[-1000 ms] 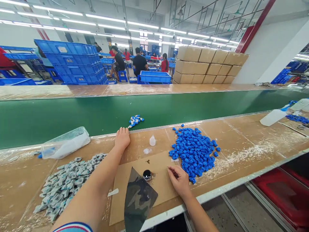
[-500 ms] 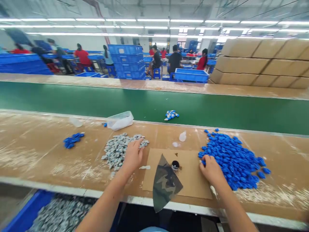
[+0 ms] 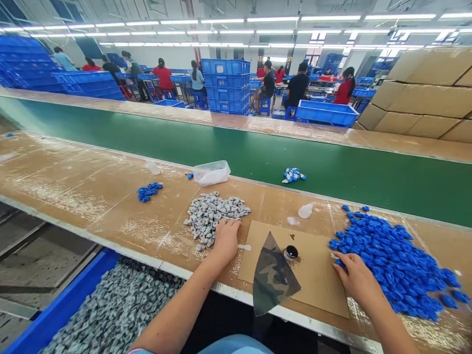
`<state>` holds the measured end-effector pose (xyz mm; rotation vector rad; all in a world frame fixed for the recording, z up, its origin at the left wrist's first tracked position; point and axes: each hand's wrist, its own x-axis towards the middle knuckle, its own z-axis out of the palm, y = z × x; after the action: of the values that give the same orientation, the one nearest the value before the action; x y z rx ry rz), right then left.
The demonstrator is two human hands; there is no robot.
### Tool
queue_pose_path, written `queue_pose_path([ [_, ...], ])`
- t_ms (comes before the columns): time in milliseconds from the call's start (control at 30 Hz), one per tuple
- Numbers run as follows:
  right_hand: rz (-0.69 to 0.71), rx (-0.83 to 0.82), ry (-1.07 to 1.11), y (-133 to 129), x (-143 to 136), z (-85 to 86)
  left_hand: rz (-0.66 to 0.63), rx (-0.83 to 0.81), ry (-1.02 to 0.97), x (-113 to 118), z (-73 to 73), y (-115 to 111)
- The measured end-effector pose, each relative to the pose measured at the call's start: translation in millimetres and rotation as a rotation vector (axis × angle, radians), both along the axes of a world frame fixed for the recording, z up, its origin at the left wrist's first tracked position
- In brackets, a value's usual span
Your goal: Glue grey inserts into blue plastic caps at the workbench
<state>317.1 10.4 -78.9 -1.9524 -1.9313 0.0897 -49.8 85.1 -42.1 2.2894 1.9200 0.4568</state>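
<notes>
My left hand rests at the lower right edge of a heap of small grey pieces, its fingers curled together and their tips hidden. My right hand is closed in a pinch on a small blue piece with a pale end, at the left side of a large heap of blue pieces. Between my hands lies a cardboard sheet. On it stand a small jar with a dark top and a camouflage-patterned pointed flap, which overhangs the table edge.
A clear plastic tray and a small translucent bottle lie behind. Blue-and-white pieces sit on the green belt. A small blue cluster lies left. Below the table edge is a blue crate of grey pieces.
The view has swung left, so the scene sits further right. My left hand has come back from the grey heap's far right to its near edge. My right hand stays beside the blue heap.
</notes>
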Motion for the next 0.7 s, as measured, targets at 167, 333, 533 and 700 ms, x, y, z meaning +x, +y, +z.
queue_pose_path([
  [167,0.092,-0.001,0.136,-10,-15,10.3,-0.027,-0.032,0.054,5,1.3,11],
  [333,0.052,0.036,0.317,-17,-39,11.0,-0.060,-0.009,0.075,0,-1.9,11],
  [533,0.050,0.087,0.555,-25,-46,-0.2,-0.126,0.116,-0.346,4,-0.2,-5],
  [700,0.083,0.093,0.486,-27,-49,8.3,-0.151,-0.155,-0.985,39,-15.1,-45],
])
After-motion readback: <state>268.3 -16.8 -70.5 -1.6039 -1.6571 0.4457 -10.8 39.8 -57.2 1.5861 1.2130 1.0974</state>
